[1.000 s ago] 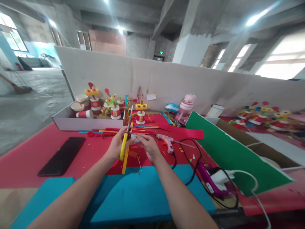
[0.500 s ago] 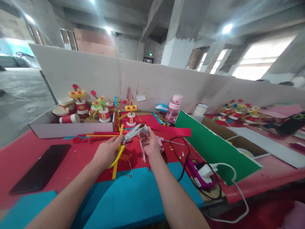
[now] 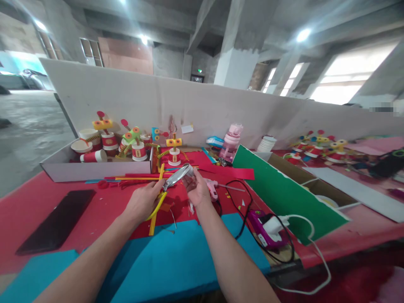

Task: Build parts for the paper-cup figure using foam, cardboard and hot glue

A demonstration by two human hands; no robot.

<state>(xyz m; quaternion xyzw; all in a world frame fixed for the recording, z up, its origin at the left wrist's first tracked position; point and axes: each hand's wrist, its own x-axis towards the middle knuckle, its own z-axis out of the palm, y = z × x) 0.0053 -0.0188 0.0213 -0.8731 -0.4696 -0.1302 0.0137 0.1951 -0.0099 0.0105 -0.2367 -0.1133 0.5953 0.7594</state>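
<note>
My left hand point(image 3: 145, 199) is closed round the yellow handles of a pair of scissors point(image 3: 175, 177). The blades point up and to the right and reach the rim of a small paper tube point(image 3: 189, 170). In my right hand point(image 3: 197, 188) the tube is held between thumb and fingers, its open end toward the blades. Whether the blades are biting into the rim I cannot tell. Under my left hand lies a yellow paper strip point(image 3: 153, 224). A pink glue gun point(image 3: 212, 189) rests just right of my right hand.
A white box point(image 3: 101, 171) with paper-cup figures stands at the left, another cup figure point(image 3: 174, 155) beside it. Blue sheets point(image 3: 164, 265) cover the front edge. A black phone point(image 3: 57, 221) lies left. Right are a purple power strip point(image 3: 268, 231), cables and a green board point(image 3: 280, 191).
The scissor blades have come closer together at the tube's rim. The tube has turned slightly, so less of its brown inside shows. Both hands remain nearly in place.
</note>
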